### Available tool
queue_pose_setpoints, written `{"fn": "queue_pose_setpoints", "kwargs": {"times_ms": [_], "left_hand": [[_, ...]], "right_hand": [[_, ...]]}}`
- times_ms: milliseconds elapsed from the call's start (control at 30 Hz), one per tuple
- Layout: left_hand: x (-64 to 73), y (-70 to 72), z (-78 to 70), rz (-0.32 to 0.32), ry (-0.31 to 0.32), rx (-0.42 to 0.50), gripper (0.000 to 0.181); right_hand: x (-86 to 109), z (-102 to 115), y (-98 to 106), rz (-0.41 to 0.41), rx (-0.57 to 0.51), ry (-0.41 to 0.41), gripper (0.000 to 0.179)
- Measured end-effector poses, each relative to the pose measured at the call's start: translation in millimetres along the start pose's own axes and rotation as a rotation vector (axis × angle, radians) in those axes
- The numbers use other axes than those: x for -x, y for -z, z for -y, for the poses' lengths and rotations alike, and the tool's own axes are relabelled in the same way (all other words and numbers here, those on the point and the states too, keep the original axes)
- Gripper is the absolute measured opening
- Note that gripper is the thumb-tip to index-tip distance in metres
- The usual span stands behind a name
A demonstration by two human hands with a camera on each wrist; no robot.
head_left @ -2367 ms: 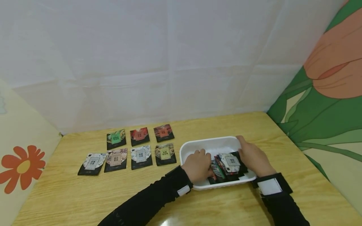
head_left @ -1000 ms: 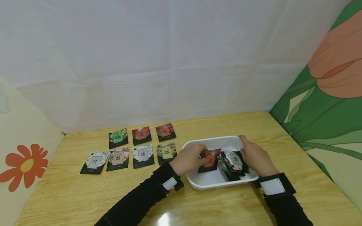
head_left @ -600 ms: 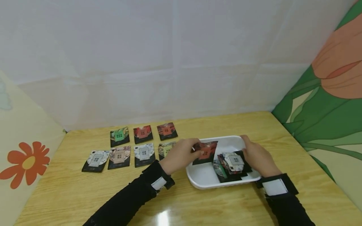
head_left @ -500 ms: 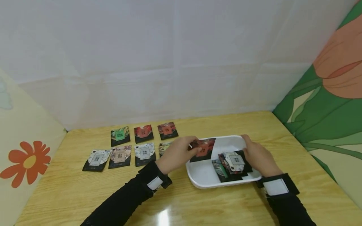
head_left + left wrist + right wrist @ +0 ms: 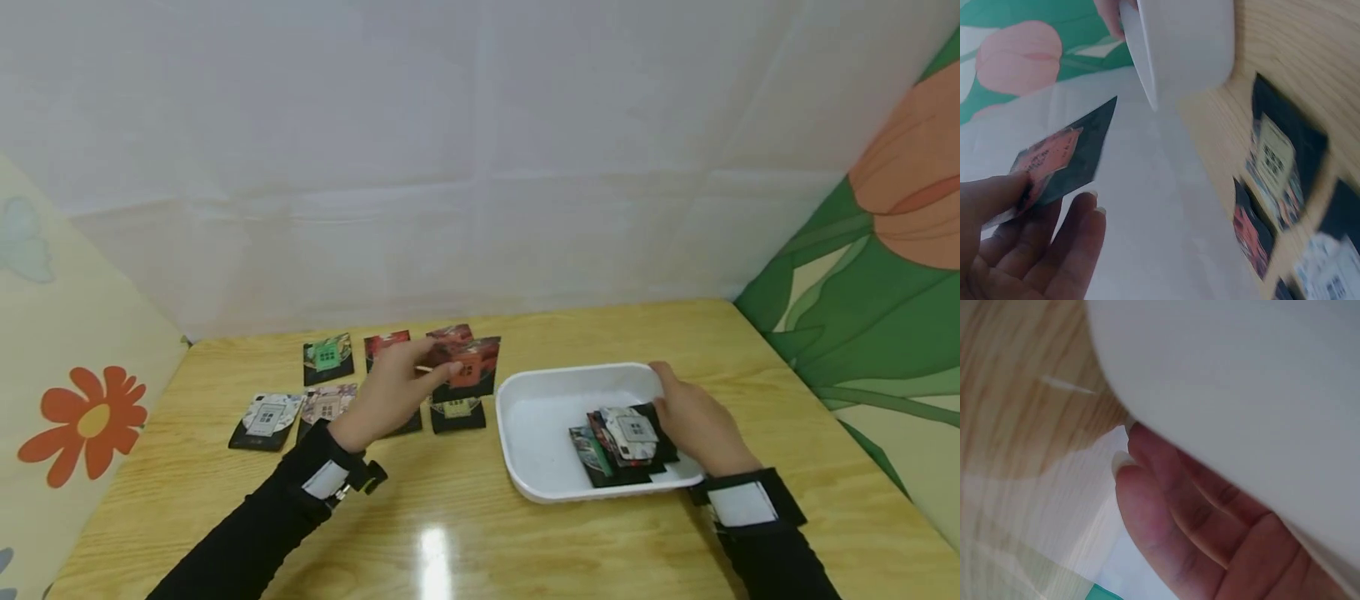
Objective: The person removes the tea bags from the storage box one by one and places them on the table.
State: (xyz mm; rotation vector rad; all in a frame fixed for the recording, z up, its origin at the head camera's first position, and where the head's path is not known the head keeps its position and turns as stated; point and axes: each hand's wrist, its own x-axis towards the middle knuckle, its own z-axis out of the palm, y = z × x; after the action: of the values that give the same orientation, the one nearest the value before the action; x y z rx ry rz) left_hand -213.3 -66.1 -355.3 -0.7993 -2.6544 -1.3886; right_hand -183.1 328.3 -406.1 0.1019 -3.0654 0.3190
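My left hand pinches a flat black sachet with a red label by one edge, between thumb and fingers. It is raised over the right end of the laid-out sachets, overlapping a red one and a yellow-labelled one in the head view. In the left wrist view the held sachet is tilted. My right hand grips the right rim of a white plastic tray; its fingers lie along the outer wall. A loose pile of sachets lies in the tray's right half.
On the wooden table, sachets lie in two rows left of the tray, among them a green-labelled one and a white one. A white sheet rises behind the table; flower-printed panels flank it.
My left hand has drawn the red-labelled sachet out of the tray and carried it left, over the sachet rows. My right hand has stayed on the tray's rim.
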Motion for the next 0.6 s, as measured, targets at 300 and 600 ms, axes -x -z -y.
{"fn": "queue_pose_setpoints", "kwargs": {"times_ms": [300,600], "left_hand": [[15.0,55.1,45.8,-0.072,0.145,0.023,0.037],[29.6,116.1,106.2,-0.231,0.294,-0.114,0.051]], "right_hand": [[1.2,-2,-1,-0.019,-0.001,0.017,0.051],[2.0,0,-1,-0.029,-0.004,0.017,0.049]]}}
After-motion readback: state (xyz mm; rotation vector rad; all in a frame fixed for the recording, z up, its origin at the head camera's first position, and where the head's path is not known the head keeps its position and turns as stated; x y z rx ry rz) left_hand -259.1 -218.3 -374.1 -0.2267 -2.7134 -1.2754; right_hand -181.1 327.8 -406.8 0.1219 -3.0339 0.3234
